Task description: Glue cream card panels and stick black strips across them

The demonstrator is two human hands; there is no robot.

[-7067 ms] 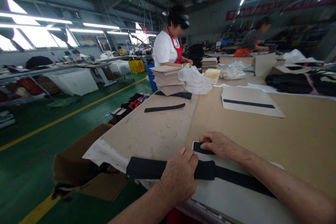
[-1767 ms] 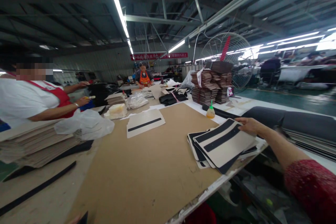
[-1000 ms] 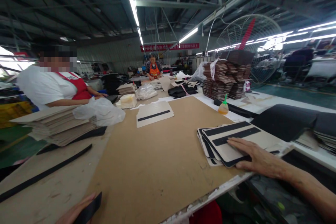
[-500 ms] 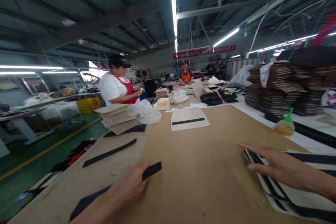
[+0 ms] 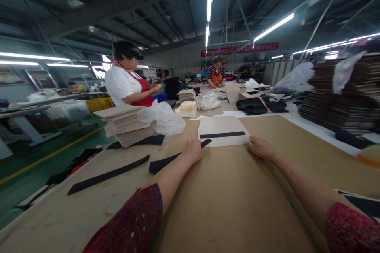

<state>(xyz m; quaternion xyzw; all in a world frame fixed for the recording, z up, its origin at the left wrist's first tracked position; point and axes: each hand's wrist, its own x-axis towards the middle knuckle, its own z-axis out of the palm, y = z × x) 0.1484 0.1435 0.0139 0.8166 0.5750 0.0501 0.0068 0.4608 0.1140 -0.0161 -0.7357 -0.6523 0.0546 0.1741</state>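
On the smooth tan table, your left hand is gripping a long, flat black strip, its tip jutting beside the pale, rectangular board; your right hand is pinching that board's near right corner, no longer hovering over the pile. Crinkled plastic is resting nearby

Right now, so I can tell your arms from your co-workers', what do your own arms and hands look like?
Both hands, left and right, are bare, with no gloves visible. The left sleeve is dark red, finely checked; the right sleeve looks brighter red and speckled. Both leave the forearms uncovered.
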